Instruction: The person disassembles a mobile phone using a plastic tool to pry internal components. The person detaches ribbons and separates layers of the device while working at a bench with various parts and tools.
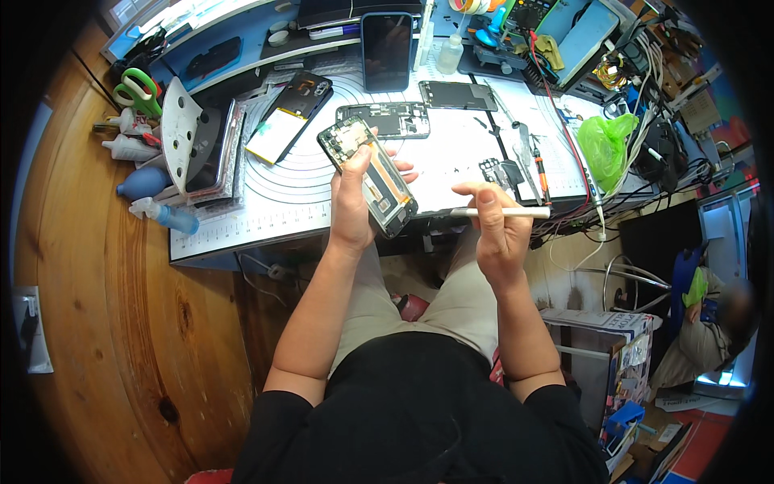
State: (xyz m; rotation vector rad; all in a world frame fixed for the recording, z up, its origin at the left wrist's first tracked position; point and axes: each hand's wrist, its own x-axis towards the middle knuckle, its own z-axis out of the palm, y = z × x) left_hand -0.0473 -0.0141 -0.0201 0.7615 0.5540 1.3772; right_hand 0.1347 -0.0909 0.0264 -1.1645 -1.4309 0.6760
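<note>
While the left hand (350, 200) clasps an opened phone (380, 184) above the mat (262, 208)'s front edge, the right hand (501, 240) grips a pale stick (529, 213); phone parts (393, 121) and a screwdriver (541, 171) lie farther across the mat; the phone, dark-rimmed, shows an orange strip (389, 174).

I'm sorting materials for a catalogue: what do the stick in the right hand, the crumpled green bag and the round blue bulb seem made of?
Stick: plastic or coated metal, pale and smooth-looking; its plain surface leaves it open.
Green bag: most likely thin plastic film, shiny, judging by its crumpled folds and highlights.
Blue bulb: probably rubber, fairly matte, given its rounded, evenly coloured surface.
</note>
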